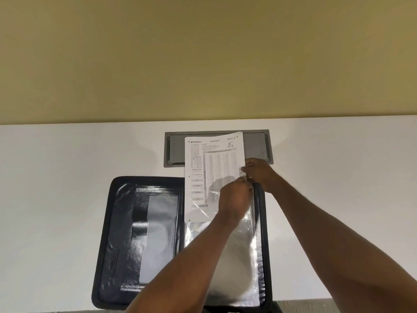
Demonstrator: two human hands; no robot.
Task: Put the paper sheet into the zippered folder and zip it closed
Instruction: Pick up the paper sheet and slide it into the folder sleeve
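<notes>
A black zippered folder [119, 233] lies open flat on the white table, with clear plastic sleeves [234, 263] on its right half. A printed paper sheet [212, 168] stands partly inside the top sleeve, its lower part under the plastic and its upper half sticking out over the folder's far edge. My left hand [234, 197] pinches the top edge of the plastic sleeve next to the sheet's right side. My right hand [259, 172] grips the sheet's right edge just above it. The two hands almost touch.
A grey cable hatch [255, 145] is set into the table behind the sheet. A yellow wall rises beyond the table's far edge. The folder's near edge reaches the table's front edge. White tabletop extends left and right of the folder.
</notes>
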